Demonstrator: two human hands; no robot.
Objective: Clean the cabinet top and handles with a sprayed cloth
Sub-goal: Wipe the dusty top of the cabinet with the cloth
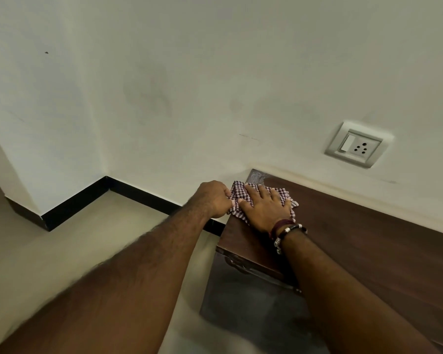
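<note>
the right hand [265, 208] presses flat, fingers spread, on the checked cloth [238, 191] at the cabinet top [356, 233] corner; the left hand [214, 198] grips the cloth's edge.

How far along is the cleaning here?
In hand: the right hand presses the cloth flat on the cabinet top's left end, while the left hand grips the cloth's edge. A dusty patch shows in the far corner. Left: the handle below, untouched now.
</note>
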